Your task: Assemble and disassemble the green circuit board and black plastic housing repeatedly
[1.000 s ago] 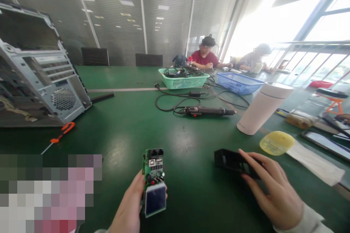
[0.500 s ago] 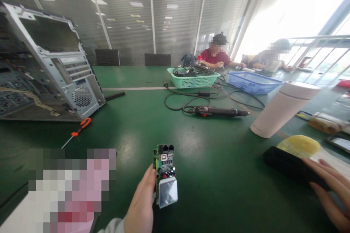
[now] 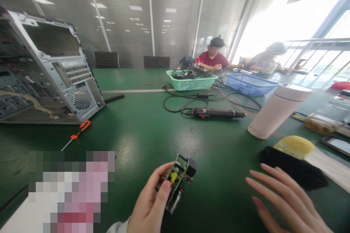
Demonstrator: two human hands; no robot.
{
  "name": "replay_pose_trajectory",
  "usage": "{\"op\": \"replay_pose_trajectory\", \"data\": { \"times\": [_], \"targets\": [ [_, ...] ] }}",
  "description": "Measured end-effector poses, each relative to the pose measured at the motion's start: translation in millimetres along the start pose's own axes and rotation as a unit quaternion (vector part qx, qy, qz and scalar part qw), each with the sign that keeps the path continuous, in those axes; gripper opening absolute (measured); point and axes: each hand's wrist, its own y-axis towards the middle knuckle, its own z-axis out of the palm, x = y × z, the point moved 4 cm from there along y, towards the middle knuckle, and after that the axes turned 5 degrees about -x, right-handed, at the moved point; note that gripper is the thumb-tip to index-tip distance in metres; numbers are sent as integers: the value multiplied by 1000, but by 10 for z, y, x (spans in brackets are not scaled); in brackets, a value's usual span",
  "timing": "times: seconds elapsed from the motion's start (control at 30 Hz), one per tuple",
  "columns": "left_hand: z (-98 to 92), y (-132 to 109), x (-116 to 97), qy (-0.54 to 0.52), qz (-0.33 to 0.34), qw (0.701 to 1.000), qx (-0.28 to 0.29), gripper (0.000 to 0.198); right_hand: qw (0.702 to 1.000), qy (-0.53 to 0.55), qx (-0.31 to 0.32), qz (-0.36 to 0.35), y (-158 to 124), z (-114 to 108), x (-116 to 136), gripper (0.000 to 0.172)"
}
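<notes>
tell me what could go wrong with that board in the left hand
The left hand holds the circuit board in a light pinch, tilted above the table, so it may slip and drop. The open right hand hovers near the black case; a sweep could knock it toward the white tumbler.

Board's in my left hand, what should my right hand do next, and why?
Probably steady the circuit board with the right hand: the left hand pinches it tilted by its edge, and the right hovers open beside the black housing.

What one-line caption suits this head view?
Left hand grips a small circuit board; right hand hovers open near a black casing.
</notes>
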Motion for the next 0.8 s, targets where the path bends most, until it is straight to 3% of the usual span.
{"op": "replay_pose_trajectory", "data": {
  "times": [0.1,0.17,0.27,0.4,0.47,0.6,0.7,0.8],
  "targets": [
    [4,-7,-68,71,75,993,51,40,993,-22,-34,-107,340,179,537,49],
    [-9,-13,-120,121,144,980,58,35,991,-11,-55,-120,543,290,755,45],
    [36,-48,-225,159,242,952,98,37,991,20,-41,-122,757,444,936,55],
    [92,-77,-299,204,298,925,122,39,991,56,13,-119,842,525,1004,51],
    [95,-83,-285,242,314,910,124,45,990,76,44,-108,809,543,986,49],
    [96,-117,-242,320,377,858,137,66,991,92,17,-91,664,521,836,42],
    [81,-123,-242,354,402,837,115,68,998,26,19,-47,540,441,505,35],
    [77,-120,-256,372,404,830,93,64,997,-78,-28,1,429,210,23,37]
  ]
}}
